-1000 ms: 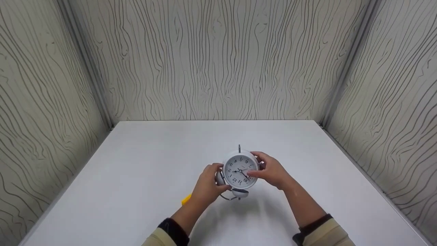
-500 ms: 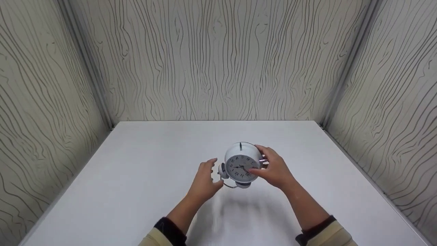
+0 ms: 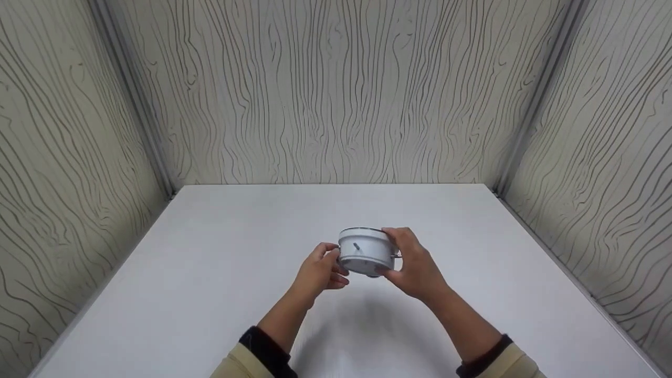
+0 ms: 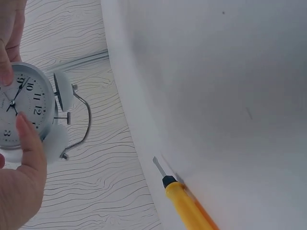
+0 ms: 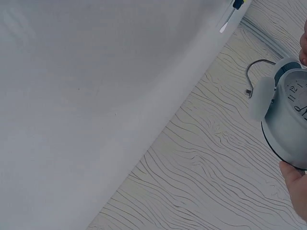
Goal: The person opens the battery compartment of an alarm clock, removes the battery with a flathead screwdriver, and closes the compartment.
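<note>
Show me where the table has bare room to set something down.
The table is bare beyond the clock to the back wall, left of the left hand to the left wall, and right of the right hand to the right wall. Arms crowd the front middle; a screwdriver also lies on the table.

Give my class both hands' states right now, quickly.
Left hand: beside the round white metal-handled alarm clock; whether gripping it cannot be told.
Right hand: closed, holding that clock.
</note>
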Action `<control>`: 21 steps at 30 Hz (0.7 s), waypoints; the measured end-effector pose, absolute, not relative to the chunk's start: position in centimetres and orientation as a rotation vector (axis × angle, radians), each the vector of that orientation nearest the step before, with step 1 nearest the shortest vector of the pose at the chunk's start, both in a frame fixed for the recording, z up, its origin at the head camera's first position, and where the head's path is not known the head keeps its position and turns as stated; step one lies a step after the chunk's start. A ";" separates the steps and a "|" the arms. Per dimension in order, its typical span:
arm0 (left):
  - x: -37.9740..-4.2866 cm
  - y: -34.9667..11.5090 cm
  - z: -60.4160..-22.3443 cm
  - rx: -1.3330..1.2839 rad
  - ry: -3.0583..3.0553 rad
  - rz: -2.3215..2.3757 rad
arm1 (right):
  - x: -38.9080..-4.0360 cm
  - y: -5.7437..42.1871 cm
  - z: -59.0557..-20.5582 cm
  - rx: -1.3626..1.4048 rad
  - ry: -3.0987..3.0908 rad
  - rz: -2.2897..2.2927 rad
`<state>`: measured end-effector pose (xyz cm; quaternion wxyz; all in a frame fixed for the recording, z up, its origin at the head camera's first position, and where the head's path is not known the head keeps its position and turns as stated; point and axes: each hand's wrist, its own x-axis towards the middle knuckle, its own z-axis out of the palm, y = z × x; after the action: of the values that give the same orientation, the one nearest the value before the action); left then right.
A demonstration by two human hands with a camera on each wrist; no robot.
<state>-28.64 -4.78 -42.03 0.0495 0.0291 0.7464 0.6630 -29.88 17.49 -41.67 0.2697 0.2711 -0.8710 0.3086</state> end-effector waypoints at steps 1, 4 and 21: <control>-28.6 -4.7 -42.0 0.084 2.259 2.023 | -29.8 17.4 -41.8 0.751 -2.331 0.810; -28.7 -4.7 -41.9 0.068 2.247 2.005 | -29.6 17.3 -42.0 0.799 -2.289 0.744; -29.9 -4.1 -42.0 -0.057 2.128 1.900 | -29.3 17.0 -43.1 0.892 -2.248 0.254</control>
<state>-29.92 -4.13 -41.98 0.1438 -0.0198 0.7380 0.6590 -29.31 16.96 -43.09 0.3474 0.3438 -0.8669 0.0979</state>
